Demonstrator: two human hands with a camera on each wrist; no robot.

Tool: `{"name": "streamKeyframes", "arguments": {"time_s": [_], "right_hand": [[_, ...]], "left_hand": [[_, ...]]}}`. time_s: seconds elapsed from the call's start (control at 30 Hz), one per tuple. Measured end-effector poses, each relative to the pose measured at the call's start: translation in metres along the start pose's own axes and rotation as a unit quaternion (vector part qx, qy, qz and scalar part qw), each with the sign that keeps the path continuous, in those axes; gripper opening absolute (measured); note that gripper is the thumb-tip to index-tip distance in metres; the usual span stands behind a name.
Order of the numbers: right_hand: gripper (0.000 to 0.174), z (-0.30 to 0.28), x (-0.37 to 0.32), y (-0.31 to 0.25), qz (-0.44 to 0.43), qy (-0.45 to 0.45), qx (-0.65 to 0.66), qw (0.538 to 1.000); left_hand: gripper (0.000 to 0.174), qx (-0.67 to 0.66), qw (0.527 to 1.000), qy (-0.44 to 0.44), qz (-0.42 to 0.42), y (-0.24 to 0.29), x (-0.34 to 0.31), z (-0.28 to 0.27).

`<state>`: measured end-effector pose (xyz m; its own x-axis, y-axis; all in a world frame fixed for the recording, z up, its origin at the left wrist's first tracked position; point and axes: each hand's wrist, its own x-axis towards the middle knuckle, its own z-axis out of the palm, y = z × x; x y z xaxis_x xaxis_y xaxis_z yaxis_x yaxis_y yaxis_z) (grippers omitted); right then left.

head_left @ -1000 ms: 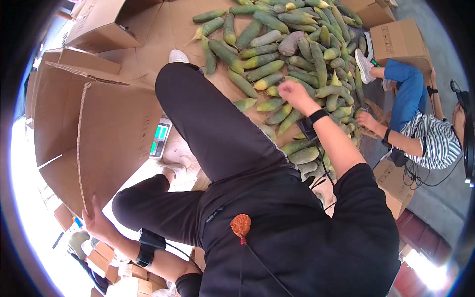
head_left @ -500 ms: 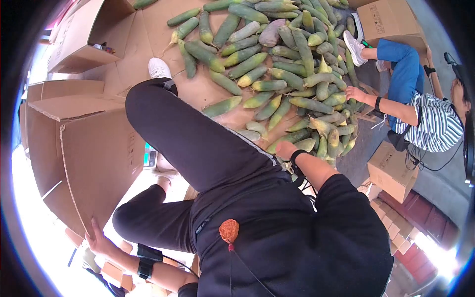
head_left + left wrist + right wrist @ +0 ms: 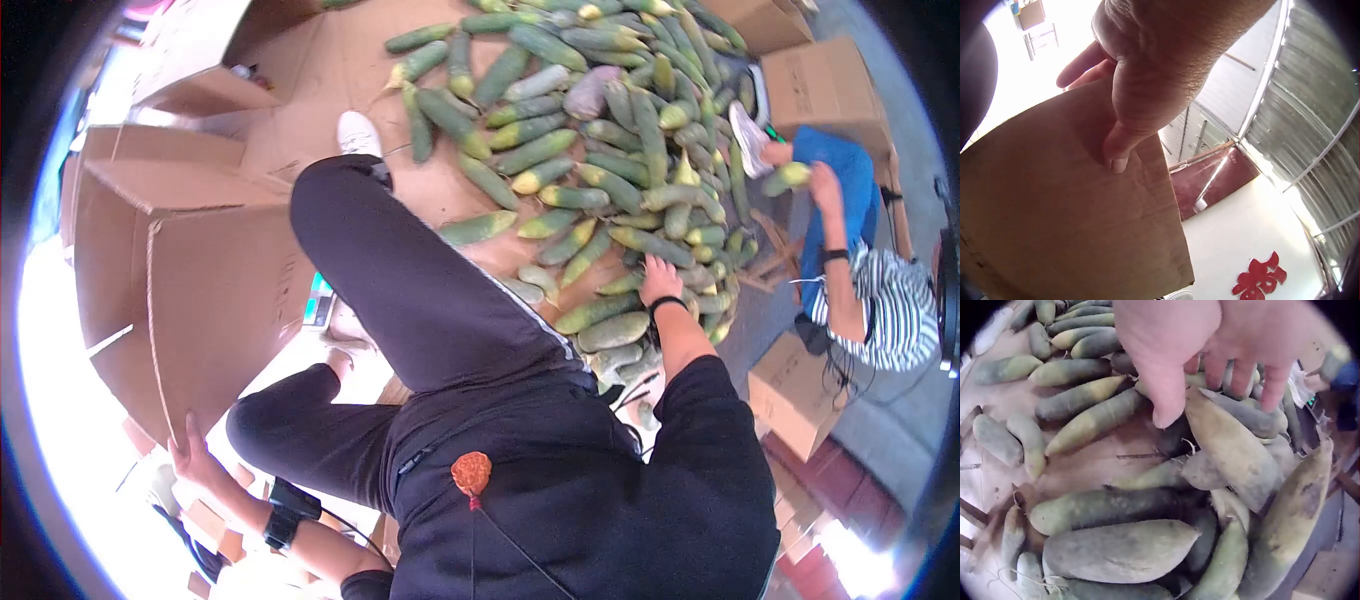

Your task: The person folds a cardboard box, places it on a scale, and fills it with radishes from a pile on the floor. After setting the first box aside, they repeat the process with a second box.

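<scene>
My left hand (image 3: 205, 462) grips the edge of a large open cardboard box (image 3: 215, 320) at the left. In the left wrist view the thumb presses on the near face of the cardboard (image 3: 1054, 206), with the fingers behind it. My right hand (image 3: 660, 280) is at the near side of a big heap of green radishes (image 3: 535, 150). In the right wrist view its thumb and fingers are spread over the heap, fingertips right at a pale-tipped radish (image 3: 1232, 447). A plump grey-green radish (image 3: 1119, 551) lies below, nearer the camera.
Across the heap sits another person in a striped shirt (image 3: 890, 305), holding up a radish (image 3: 787, 179). A second open box (image 3: 205, 90) stands at the far left, closed cartons (image 3: 825, 85) at the right. A scale (image 3: 318, 300) shows beside my leg.
My right hand has come from over the middle of the heap to its near side, then a little forward and right. The other person has lifted a radish. My left hand keeps its grip.
</scene>
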<state>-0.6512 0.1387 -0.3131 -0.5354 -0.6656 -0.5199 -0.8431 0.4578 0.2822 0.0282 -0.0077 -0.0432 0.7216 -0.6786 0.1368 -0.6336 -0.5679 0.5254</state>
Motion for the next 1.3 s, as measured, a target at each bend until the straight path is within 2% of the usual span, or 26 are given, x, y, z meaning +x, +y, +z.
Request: {"name": "streamKeyframes", "arguments": {"time_s": [0.03, 0.1, 0.17, 0.23, 0.27, 0.37, 0.43, 0.5, 0.53, 0.57, 0.6, 0.67, 0.7, 0.77, 0.8, 0.83, 0.9, 0.97, 1.03, 1.1, 1.17, 1.2, 1.27, 1.3], "right_hand": [[0.047, 0.006, 0.000, 0.004, -0.009, -0.019, -0.017, 1.000], [0.041, -0.007, -0.002, -0.001, 0.036, -0.137, -0.042, 0.989], [0.031, 0.006, 0.001, 0.000, 0.016, -0.101, -0.069, 0.992], [0.020, -0.008, -0.004, -0.006, 0.001, -0.127, -0.056, 0.990], [0.020, 0.005, -0.003, -0.002, -0.001, -0.101, -0.047, 0.994], [0.016, 0.002, -0.002, 0.002, -0.034, -0.097, -0.034, 0.994], [0.021, -0.001, 0.004, 0.007, -0.049, -0.070, -0.041, 0.995], [0.021, -0.005, 0.008, 0.014, -0.063, -0.035, 0.017, 0.997], [0.019, -0.015, 0.009, 0.008, -0.072, -0.022, 0.042, 0.996], [0.018, -0.027, 0.007, 0.006, -0.080, -0.009, 0.066, 0.995], [0.018, -0.040, 0.006, 0.003, -0.087, -0.007, 0.064, 0.994], [0.017, -0.059, 0.004, -0.006, -0.091, 0.049, 0.168, 0.980], [0.017, -0.062, 0.008, -0.009, -0.096, 0.051, 0.167, 0.980], [0.020, -0.067, 0.022, -0.010, -0.125, 0.090, 0.317, 0.936], [0.021, -0.053, 0.040, -0.008, -0.142, 0.040, 0.456, 0.878], [0.021, -0.073, 0.034, -0.023, -0.147, 0.042, 0.454, 0.878], [0.021, -0.125, 0.022, -0.068, -0.118, 0.025, 0.584, 0.802], [0.022, -0.182, 0.009, -0.110, -0.184, 0.046, 0.644, 0.742], [0.024, -0.241, -0.004, -0.145, -0.255, 0.079, 0.674, 0.689], [0.023, -0.297, -0.022, -0.172, -0.308, 0.094, 0.679, 0.660], [0.022, -0.341, -0.041, -0.197, -0.359, 0.133, 0.705, 0.597], [0.022, -0.362, -0.050, -0.207, -0.364, 0.133, 0.704, 0.595], [0.022, -0.399, -0.070, -0.228, -0.431, 0.151, 0.733, 0.505], [0.022, -0.413, -0.080, -0.239, -0.433, 0.152, 0.732, 0.504]], "left_hand": [[0.039, 0.002, 1.000, 0.016, -0.010, 0.001, -0.001, -0.001], [0.034, 0.003, 0.999, -0.039, -0.005, 0.005, -0.001, -0.005], [0.032, -0.037, 0.999, -0.032, -0.004, 0.000, 0.001, -0.004], [0.030, -0.076, 0.997, -0.031, 0.003, -0.006, 0.001, -0.001], [0.028, -0.067, 0.997, -0.036, 0.014, -0.008, 0.001, -0.001], [0.025, -0.061, 0.997, -0.021, 0.044, 0.001, -0.001, -0.001], [0.024, -0.041, 0.998, -0.019, 0.046, -0.001, -0.001, -0.002], [0.026, 0.001, 0.998, -0.003, 0.055, 0.004, -0.004, -0.003], [0.029, -0.035, 0.999, -0.007, 0.041, 0.014, -0.009, -0.002], [0.028, 0.022, 0.998, 0.002, 0.054, 0.019, -0.011, -0.005], [0.028, 0.024, 0.998, 0.004, 0.052, 0.022, -0.012, -0.005], [0.027, 0.024, 0.999, 0.009, 0.048, 0.028, -0.016, -0.005], [0.027, 0.022, 0.999, 0.006, 0.045, 0.032, -0.018, -0.005], [0.026, 0.018, 0.999, 0.007, 0.038, 0.030, -0.016, -0.006], [0.026, 0.033, 0.998, 0.008, 0.049, 0.025, -0.015, -0.006], [0.026, 0.048, 0.997, 0.011, 0.059, 0.021, -0.014, -0.006], [0.029, 0.023, 0.997, 0.019, 0.068, 0.024, -0.015, -0.006], [0.031, 0.066, 0.997, 0.001, 0.043, 0.030, -0.016, -0.010], [0.034, 0.053, 0.997, 0.013, 0.048, 0.023, -0.015, -0.006], [0.036, 0.057, 0.995, 0.031, 0.073, 0.022, -0.016, -0.005], [0.038, 0.056, 0.994, 0.039, 0.086, 0.026, -0.017, -0.008], [0.038, 0.063, 0.995, 0.034, 0.075, 0.030, -0.018, -0.010], [0.038, 0.068, 0.995, 0.032, 0.063, 0.033, -0.019, -0.011], [0.038, 0.070, 0.995, 0.037, 0.068, 0.032, -0.019, -0.011]]}}
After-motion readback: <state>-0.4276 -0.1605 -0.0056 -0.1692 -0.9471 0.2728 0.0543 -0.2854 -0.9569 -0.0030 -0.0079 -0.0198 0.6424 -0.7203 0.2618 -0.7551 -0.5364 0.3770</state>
